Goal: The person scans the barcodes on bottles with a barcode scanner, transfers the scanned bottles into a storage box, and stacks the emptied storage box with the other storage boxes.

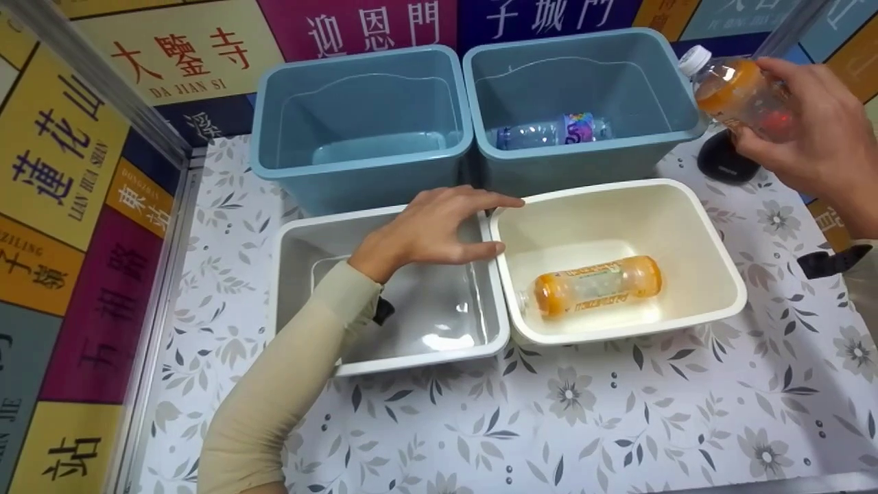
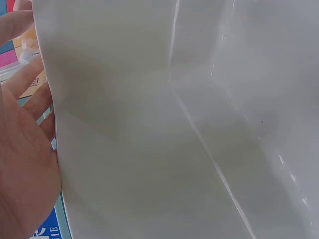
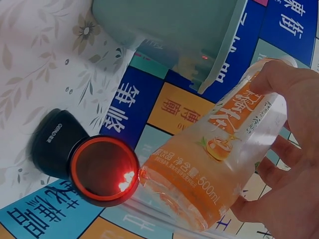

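My right hand (image 1: 820,123) grips an orange-labelled plastic drink bottle (image 3: 219,144) with a white cap, to the right of the rear right bin. Beside the bottle's base, in the right wrist view, a black scanner (image 3: 55,142) shows a glowing red ring and light. Over the adjoining rims of the two front bins lies my left hand (image 1: 442,226), its fingers extended and nothing held. Below and right of its fingertips, another orange bottle (image 1: 597,285) lies on its side inside the cream bin (image 1: 706,309).
The grey-white bin (image 1: 418,360) stands front left. Behind are two blue bins, a left one (image 1: 363,182) and a right one (image 1: 569,161); a clear bottle (image 1: 542,135) with a purple label lies in the right one. Printed panels (image 1: 75,206) border the floral tabletop (image 1: 569,425).
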Available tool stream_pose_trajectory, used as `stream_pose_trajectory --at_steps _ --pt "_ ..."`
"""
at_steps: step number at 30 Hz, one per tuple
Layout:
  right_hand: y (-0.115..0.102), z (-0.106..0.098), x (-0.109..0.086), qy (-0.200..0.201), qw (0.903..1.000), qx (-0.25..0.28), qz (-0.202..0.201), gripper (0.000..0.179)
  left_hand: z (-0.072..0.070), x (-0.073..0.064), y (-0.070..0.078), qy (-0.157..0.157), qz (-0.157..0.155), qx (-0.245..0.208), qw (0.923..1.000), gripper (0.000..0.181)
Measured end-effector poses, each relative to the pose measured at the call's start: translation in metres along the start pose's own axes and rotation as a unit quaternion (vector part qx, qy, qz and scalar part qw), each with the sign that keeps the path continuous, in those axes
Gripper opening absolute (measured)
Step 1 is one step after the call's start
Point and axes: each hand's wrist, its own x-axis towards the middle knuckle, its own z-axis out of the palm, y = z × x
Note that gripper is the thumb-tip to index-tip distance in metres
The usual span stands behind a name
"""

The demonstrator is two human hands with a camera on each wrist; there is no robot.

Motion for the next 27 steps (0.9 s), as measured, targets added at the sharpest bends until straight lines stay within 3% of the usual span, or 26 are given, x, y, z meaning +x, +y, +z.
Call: stream_pose_trajectory --at_steps 12,27 --pt "-0.018 0.000 0.008 0.008 0.9982 -0.020 -0.056 0.073 -0.001 -0.002 -0.001 -0.001 -0.001 0.001 1.0000 0.064" --pt "-0.040 0.007 0.020 -0.018 0.9960 -0.018 -0.086 0.074 0.000 -0.001 0.000 0.005 0.009 0.002 0.9999 0.063"
